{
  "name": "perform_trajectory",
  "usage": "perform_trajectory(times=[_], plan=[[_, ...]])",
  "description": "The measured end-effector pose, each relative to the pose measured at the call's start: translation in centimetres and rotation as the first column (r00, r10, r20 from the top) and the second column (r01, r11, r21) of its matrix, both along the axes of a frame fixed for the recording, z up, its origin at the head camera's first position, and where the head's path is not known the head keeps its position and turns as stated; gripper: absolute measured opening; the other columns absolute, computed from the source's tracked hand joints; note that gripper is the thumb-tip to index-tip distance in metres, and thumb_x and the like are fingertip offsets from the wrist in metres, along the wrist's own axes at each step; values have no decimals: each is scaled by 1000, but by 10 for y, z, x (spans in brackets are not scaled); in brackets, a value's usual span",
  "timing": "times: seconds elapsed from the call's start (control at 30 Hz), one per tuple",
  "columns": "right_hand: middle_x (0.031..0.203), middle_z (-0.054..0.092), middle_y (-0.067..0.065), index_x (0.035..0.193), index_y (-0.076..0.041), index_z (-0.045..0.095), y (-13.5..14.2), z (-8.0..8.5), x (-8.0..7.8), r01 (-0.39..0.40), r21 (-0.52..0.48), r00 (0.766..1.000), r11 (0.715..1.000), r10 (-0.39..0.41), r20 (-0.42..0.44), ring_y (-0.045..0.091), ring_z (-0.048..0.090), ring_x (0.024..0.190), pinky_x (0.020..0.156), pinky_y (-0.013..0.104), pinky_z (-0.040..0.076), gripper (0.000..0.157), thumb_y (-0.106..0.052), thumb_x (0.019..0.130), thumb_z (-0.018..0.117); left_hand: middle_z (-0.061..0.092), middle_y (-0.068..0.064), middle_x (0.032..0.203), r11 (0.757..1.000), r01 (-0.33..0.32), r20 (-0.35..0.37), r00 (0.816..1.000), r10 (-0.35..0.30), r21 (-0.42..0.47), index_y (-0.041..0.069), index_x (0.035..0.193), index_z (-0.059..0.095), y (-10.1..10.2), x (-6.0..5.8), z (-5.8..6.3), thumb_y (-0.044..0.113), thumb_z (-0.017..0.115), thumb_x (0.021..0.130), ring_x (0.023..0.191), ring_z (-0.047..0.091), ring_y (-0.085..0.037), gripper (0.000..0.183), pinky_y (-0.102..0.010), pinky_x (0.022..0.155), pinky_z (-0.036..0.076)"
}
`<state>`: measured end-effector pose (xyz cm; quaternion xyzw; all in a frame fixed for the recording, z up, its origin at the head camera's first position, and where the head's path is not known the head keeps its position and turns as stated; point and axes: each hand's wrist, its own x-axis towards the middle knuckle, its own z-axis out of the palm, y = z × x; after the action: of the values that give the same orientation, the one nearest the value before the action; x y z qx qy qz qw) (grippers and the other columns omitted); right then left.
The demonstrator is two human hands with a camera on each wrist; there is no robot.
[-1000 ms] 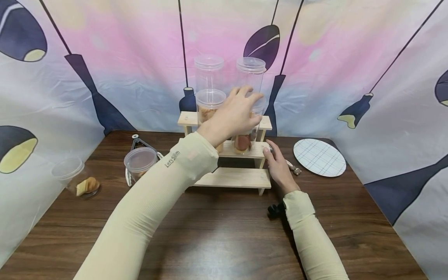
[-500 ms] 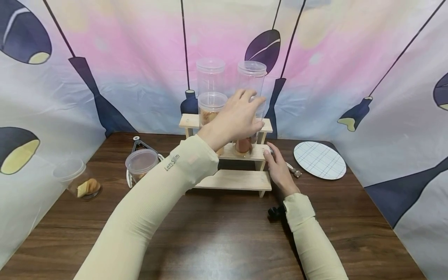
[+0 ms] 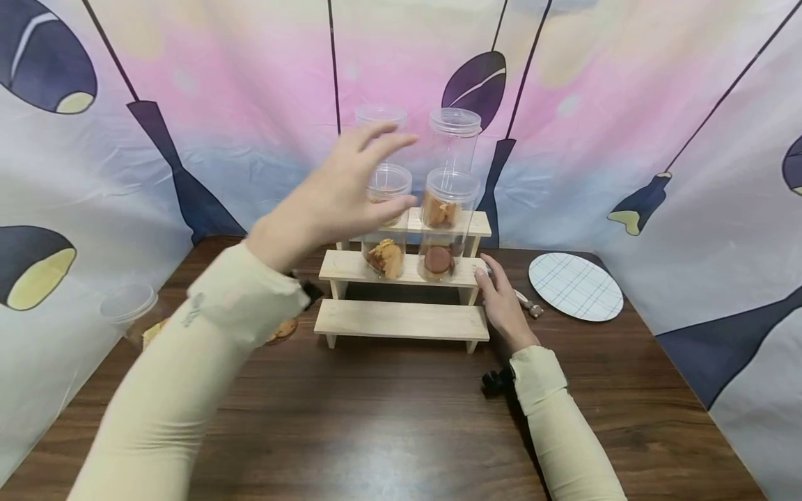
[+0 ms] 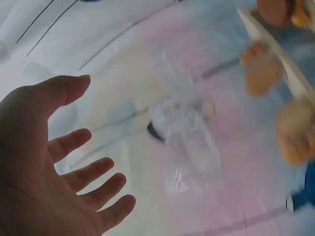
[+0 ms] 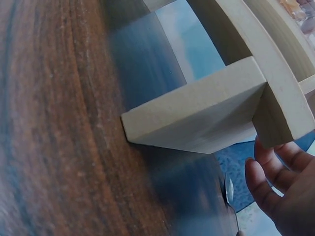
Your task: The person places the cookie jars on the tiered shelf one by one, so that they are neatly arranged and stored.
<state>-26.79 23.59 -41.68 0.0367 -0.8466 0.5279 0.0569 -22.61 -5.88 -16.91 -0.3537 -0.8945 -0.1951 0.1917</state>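
My left hand (image 3: 338,188) hangs in the air in front of the left jars, its fingers spread and nothing held. The left wrist view shows the same hand (image 4: 74,167) with its palm bare. A clear lidded jar of cookies (image 3: 385,259) stands on the middle shelf of a stepped wooden rack (image 3: 401,320). Beside it is a second jar with a brown round cookie (image 3: 438,261). Behind them rise two taller-standing jars, the right one (image 3: 456,139) plainer to see. My right hand (image 3: 504,306) touches the middle shelf's right end with its fingertips.
A white checked plate (image 3: 576,287) lies at the back right. A spoon (image 5: 229,189) rests beside the rack. At left stands a clear jar with bread (image 3: 128,306). A cookie (image 3: 283,330) shows past my left sleeve, which hides what is around it.
My left hand has let go of the front right jar and moved left, uncovering both front jars. It now hides the jar and tongs at left. The right hand stays at the rack.
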Motion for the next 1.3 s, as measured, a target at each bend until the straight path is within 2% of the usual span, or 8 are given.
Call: perform_trajectory(times=[0.13,0.27,0.37,0.43,0.57,0.83,1.0,1.3], plan=[[143,45,18,158,-35,26,-1,0,0,-2,0,1000,1000,2,9,35,53,113,94,52,44,66,-65,100,36,35,-14,157,999,-18,-59,998,19,29,12,151,43,-42,12,-4,31,75,91,144,31,-34,71,-52,119,24],[150,40,16,158,-35,25,-1,1,0,3,11,1000,1000,-3,10,35,53,114,95,52,44,66,-65,100,35,42,-15,151,997,-76,-88,993,78,28,10,148,48,-84,22,-20,28,78,87,139,38,-39,71,-56,115,30],[151,39,17,159,-34,24,0,2,0,3,15,1000,1000,-3,14,36,52,116,96,52,44,67,-65,100,35,44,-15,150,986,-169,-27,985,169,15,14,149,48,-111,28,-36,32,80,85,136,40,-43,74,-63,109,33],[151,39,17,159,-34,24,0,2,-1,5,14,1000,1000,-5,16,36,52,116,96,52,44,67,-65,100,35,44,-15,150,971,-238,26,971,238,-2,17,150,46,-125,31,-47,36,79,85,134,40,-45,76,-68,103,34],[151,40,17,159,-33,25,0,2,-2,14,10,1000,1000,-14,10,36,53,115,95,51,44,68,-65,100,35,43,-17,150,950,-311,104,945,311,-25,18,152,43,-148,29,-68,42,76,87,134,39,-47,77,-71,101,32],[138,47,19,158,-35,25,-2,0,-1,9,-3,1000,1000,-9,21,34,53,109,91,47,44,67,-65,100,36,42,-25,147,949,-315,179,933,313,-18,10,149,46,-174,19,-111,38,80,84,134,38,-49,78,-67,104,31],[146,43,18,159,-32,26,-2,-1,0,6,-10,1000,1000,-6,16,34,51,116,93,49,44,68,-65,100,36,42,-27,147,949,-309,215,924,315,-65,9,149,47,-178,18,-135,42,82,81,130,39,-52,83,-68,101,34],[134,49,18,158,-36,25,-1,-1,-1,16,-5,1000,1000,-16,22,33,53,108,91,47,44,68,-67,99,35,33,-29,153,937,-335,278,895,349,-99,18,154,41,-182,16,-168,52,82,78,131,36,-58,93,-71,95,38]])
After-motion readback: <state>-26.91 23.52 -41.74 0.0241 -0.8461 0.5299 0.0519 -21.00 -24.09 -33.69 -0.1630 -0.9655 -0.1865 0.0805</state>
